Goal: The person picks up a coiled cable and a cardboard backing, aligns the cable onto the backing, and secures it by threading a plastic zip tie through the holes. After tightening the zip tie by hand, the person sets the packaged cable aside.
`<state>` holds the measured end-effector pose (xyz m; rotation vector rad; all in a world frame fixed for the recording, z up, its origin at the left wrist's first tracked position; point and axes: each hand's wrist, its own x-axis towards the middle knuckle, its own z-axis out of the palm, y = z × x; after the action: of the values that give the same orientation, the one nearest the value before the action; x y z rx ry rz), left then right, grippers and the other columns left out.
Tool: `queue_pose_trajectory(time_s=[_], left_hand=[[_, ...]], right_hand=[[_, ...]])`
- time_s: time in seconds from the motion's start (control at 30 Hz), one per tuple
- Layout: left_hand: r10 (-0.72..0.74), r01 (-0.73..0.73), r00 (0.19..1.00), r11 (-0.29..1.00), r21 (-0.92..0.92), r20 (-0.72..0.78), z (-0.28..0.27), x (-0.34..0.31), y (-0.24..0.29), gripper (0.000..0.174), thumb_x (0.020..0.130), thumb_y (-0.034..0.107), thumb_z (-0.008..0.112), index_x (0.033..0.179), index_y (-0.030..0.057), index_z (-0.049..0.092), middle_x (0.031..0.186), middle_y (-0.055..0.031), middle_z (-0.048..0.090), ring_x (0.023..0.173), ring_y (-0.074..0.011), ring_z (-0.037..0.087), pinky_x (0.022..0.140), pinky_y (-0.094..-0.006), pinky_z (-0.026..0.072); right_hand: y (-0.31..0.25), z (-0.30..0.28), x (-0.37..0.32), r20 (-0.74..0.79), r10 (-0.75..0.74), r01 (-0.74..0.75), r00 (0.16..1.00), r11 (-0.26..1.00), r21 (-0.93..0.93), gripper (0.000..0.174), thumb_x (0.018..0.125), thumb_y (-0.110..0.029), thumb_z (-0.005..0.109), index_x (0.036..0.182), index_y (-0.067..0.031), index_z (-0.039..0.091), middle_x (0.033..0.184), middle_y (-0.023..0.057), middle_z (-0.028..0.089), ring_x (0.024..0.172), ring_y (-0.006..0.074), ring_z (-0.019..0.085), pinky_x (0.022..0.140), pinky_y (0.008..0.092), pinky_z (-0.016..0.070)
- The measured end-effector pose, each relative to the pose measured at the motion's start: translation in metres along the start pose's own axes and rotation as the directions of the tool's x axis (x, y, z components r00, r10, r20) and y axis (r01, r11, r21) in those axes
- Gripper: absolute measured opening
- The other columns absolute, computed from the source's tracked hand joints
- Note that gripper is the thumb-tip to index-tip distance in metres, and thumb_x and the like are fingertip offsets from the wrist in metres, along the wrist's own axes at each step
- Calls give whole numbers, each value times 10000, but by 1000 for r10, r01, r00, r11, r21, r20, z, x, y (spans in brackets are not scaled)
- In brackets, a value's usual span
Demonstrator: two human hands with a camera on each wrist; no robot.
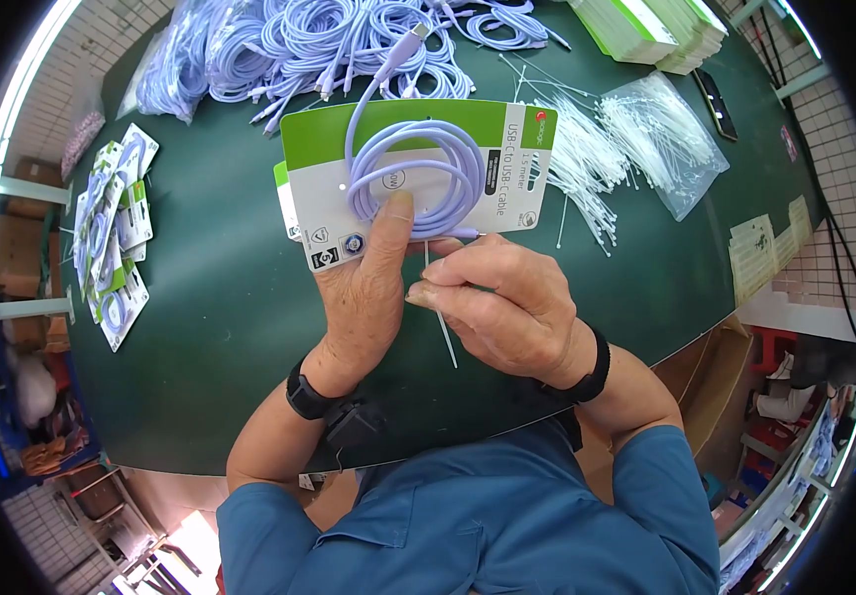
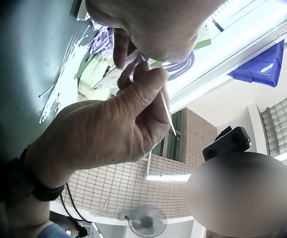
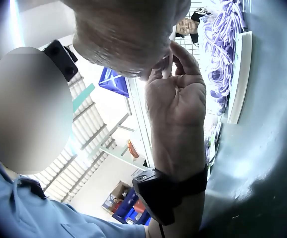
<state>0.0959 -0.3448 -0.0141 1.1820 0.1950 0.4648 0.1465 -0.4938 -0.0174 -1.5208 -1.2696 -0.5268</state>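
A coiled lilac cable (image 1: 460,164) lies on the front of a green and white card (image 1: 314,134), its plug (image 1: 403,52) sticking out past the card's top edge. My left hand (image 1: 368,288) grips the card from below, thumb pressed on the coil, other fingers hidden behind. At the card's lower edge my right hand (image 1: 512,307) pinches a thin white zip tie (image 1: 447,337) between thumb and fingers, its tail pointing down. The tie also shows in the left wrist view (image 2: 169,114), below the pinching fingers.
Many lilac cables (image 1: 349,40) are heaped at the back. Loose white zip ties (image 1: 577,164) and a clear bag (image 1: 681,149) of them lie right of the card. Stacked cards (image 1: 646,35) stand back right. Carded cables (image 1: 116,228) are piled at the left, papers (image 1: 755,253) at the right edge.
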Motion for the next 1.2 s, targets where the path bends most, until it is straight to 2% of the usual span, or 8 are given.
queue_pose_trajectory(time_s=[0.23,0.4,0.5,0.63,0.73,0.77,0.87,1.2], left_hand=[[-1,2,1000,999,-44,9,6,-1,4,361,1107,153,606,1400,-35,511,1243,-188,676,1015,-257,758,818,-379,685],[-50,51,999,995,-80,17,0,-3,1,411,1073,92,633,1444,-30,505,1278,-171,681,1053,-231,745,770,-343,686],[-23,20,996,999,-37,-86,0,-5,-5,388,1060,96,667,1409,-23,547,1240,-153,695,984,-200,740,707,-313,665],[72,-71,997,997,29,-29,-2,-8,-20,349,1051,101,688,1366,-19,594,1196,-132,716,915,-172,731,646,-289,634],[4,-3,1000,1000,-24,22,7,-12,-15,321,1048,105,695,1334,-22,623,1165,-123,730,877,-169,738,631,-282,626],[-28,31,998,999,-45,52,9,-13,-14,307,1046,107,699,1318,-23,638,1149,-118,738,858,-167,742,623,-279,621],[-64,65,996,998,-13,53,7,-11,-15,311,1043,115,705,1311,-32,644,1129,-119,746,814,-170,745,610,-276,615],[-127,127,991,992,7,50,2,-8,-12,270,1036,121,716,1240,-53,681,1045,-116,760,768,-164,743,603,-281,609]], right_hand=[[-1,1,0,-34,-27,29,999,998,60,313,763,68,889,1026,-33,753,1052,108,693,770,248,733,774,385,674],[0,-2,4,-24,-21,23,999,998,54,349,760,56,901,1051,-32,731,1041,110,714,759,241,732,698,357,644],[1,-4,7,-15,8,-7,1000,998,57,366,765,55,905,1065,-33,716,1010,111,732,752,230,732,647,343,617],[8,-5,3,-85,114,-103,990,988,117,360,793,51,898,1081,-25,695,936,115,747,745,217,730,597,321,574],[11,-12,6,-150,360,-357,921,933,48,276,843,57,864,1056,-13,703,880,113,741,714,207,707,586,301,558],[14,-13,6,-144,359,-357,922,933,42,276,843,57,864,1056,-13,703,880,113,741,714,207,707,586,301,558],[27,-15,8,-106,172,-181,979,980,-80,222,865,56,842,1039,-5,719,905,111,738,715,223,680,597,296,533],[23,-22,19,16,-31,35,999,948,-316,365,759,80,865,1092,-41,776,957,86,725,796,229,632,672,339,513]])
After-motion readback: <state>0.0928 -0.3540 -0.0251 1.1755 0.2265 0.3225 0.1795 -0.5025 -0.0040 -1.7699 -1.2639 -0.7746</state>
